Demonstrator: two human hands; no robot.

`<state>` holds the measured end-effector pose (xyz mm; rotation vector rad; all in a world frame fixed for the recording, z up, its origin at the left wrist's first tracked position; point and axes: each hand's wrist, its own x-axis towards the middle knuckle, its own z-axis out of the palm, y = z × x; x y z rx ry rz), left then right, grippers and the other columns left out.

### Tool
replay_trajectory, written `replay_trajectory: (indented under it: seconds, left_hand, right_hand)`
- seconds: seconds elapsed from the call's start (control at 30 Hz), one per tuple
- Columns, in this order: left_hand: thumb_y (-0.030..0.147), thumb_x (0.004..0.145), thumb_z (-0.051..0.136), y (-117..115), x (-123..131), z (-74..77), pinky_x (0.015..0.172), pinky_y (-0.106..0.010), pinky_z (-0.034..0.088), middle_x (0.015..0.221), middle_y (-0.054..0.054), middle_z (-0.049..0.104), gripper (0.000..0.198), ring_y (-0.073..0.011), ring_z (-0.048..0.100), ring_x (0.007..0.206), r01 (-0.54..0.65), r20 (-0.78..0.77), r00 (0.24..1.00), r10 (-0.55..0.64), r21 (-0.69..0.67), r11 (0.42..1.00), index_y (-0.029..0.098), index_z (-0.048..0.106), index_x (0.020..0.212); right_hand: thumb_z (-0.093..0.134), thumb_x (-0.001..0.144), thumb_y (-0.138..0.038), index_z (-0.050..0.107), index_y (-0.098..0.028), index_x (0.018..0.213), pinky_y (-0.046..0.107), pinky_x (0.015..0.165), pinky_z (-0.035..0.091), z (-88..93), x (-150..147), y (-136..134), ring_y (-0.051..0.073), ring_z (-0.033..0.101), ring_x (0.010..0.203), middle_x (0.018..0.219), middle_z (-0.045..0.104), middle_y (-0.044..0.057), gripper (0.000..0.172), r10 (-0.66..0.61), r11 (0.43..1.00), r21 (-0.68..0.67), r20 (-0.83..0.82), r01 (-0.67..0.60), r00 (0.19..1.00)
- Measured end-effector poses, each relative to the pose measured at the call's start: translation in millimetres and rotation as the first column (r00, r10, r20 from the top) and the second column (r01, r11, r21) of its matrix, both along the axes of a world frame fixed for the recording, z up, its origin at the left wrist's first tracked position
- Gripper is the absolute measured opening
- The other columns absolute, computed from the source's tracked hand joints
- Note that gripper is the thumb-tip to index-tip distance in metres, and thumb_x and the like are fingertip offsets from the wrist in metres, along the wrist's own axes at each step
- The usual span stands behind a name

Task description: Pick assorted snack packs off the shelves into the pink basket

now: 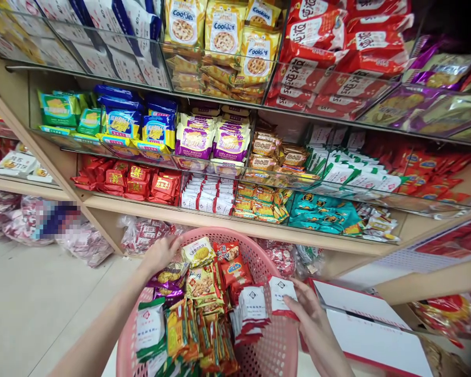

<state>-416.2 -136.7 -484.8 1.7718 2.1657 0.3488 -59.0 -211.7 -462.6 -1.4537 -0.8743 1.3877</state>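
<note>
A round pink basket (288, 335) with perforated walls holds many small snack packets. At its far left rim is my left hand (163, 255), its fingers closed over the edge beside purple biscuit packets (170, 280); the thumb is hidden. My right hand (304, 303) pinches a white-and-red snack packet (281, 294) above the basket's right side. Just left of it lies a stack of similar white-and-red packets (252, 309). Red packets (234, 271), a cream biscuit packet (199, 252), yellow-and-green packets (178, 327) and a white-and-green packet (150, 324) fill the rest.
Ahead, a wooden shelf (227, 230) carries clear bins of packets, including yellow cookie bags (224, 31), red packets (138, 180) and teal packets (324, 212). A white box with red edges (377, 335) stands to the right. Plastic bags of packets (149, 234) lie under the shelf.
</note>
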Motion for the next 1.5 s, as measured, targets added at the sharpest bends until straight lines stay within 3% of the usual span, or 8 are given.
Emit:
replay_trajectory:
  seconds: [0.17,0.33,0.6,0.8,1.03,1.3,1.5]
  left_hand:
    - [0.057,0.085,0.017,2,-1,-2.4,0.073,-0.033,0.045,0.084,-0.012,0.069,0.058,-0.0274,0.064,0.087,0.006,-0.033,0.999,-0.006,-0.007,1.000,0.021,0.059,0.102]
    - [0.059,0.084,0.017,2,-2,-3.3,0.075,-0.033,0.045,0.086,-0.011,0.069,0.060,-0.0267,0.064,0.089,0.003,-0.008,1.000,-0.003,-0.009,1.000,0.022,0.057,0.110]
    - [0.059,0.084,0.018,1,-2,-2.1,0.075,-0.031,0.045,0.086,-0.009,0.069,0.061,-0.0250,0.064,0.089,0.003,0.018,1.000,-0.002,-0.013,1.000,0.022,0.057,0.112]
    - [0.058,0.085,0.019,-1,-1,-0.2,0.076,-0.031,0.044,0.093,-0.011,0.069,0.059,-0.0248,0.063,0.092,0.010,0.024,1.000,-0.010,0.008,1.000,0.022,0.058,0.112]
    - [0.058,0.085,0.018,-1,-1,-0.9,0.076,-0.031,0.045,0.091,-0.011,0.069,0.060,-0.0251,0.064,0.090,0.018,0.004,1.000,-0.018,0.017,1.000,0.022,0.057,0.112]
    - [0.056,0.085,0.020,-2,0,0.4,0.079,-0.033,0.044,0.096,-0.012,0.068,0.057,-0.0260,0.062,0.094,0.000,0.005,1.000,0.000,-0.001,1.000,0.022,0.057,0.112]
    - [0.056,0.085,0.021,0,-2,-3.2,0.078,-0.032,0.043,0.097,-0.012,0.068,0.057,-0.0252,0.062,0.095,-0.005,0.025,1.000,0.006,-0.003,1.000,0.021,0.057,0.113]
  right_hand:
    - [0.071,0.060,-0.046,0.050,-0.022,0.110,0.034,0.082,0.048,-11.5,11,2,0.024,0.059,0.099,0.106,0.064,0.007,0.059,-0.012,0.996,0.084,0.197,-0.004,0.980]
    - [0.066,0.067,-0.046,0.046,-0.024,0.113,0.033,0.083,0.048,-14.7,11,-1,0.022,0.059,0.098,0.106,0.063,0.006,0.056,0.041,0.996,0.070,0.200,-0.056,0.979]
    - [0.063,0.072,-0.039,0.040,-0.026,0.122,0.034,0.081,0.049,3.7,-10,-2,0.023,0.057,0.100,0.103,0.061,0.005,0.057,0.139,0.976,0.141,0.188,-0.166,0.972]
    - [0.063,0.071,-0.042,0.044,-0.024,0.116,0.033,0.069,0.052,-0.4,-27,0,0.025,0.059,0.096,0.103,0.062,0.006,0.052,0.176,0.972,0.118,0.201,-0.203,0.964]
    - [0.060,0.074,-0.041,0.048,-0.023,0.109,0.033,0.075,0.049,-2.8,-35,4,0.022,0.061,0.087,0.094,0.064,0.005,0.041,0.199,0.957,0.158,0.255,-0.244,0.946]
    - [0.063,0.071,-0.045,0.042,-0.024,0.121,0.031,0.076,0.048,-7.5,-12,7,0.020,0.060,0.086,0.092,0.064,0.003,0.058,0.094,0.984,0.127,0.242,-0.127,0.966]
    - [0.065,0.069,-0.047,0.044,-0.025,0.121,0.031,0.079,0.047,-3.0,1,2,0.021,0.060,0.090,0.094,0.065,0.002,0.060,0.030,0.994,0.101,0.212,-0.052,0.977]
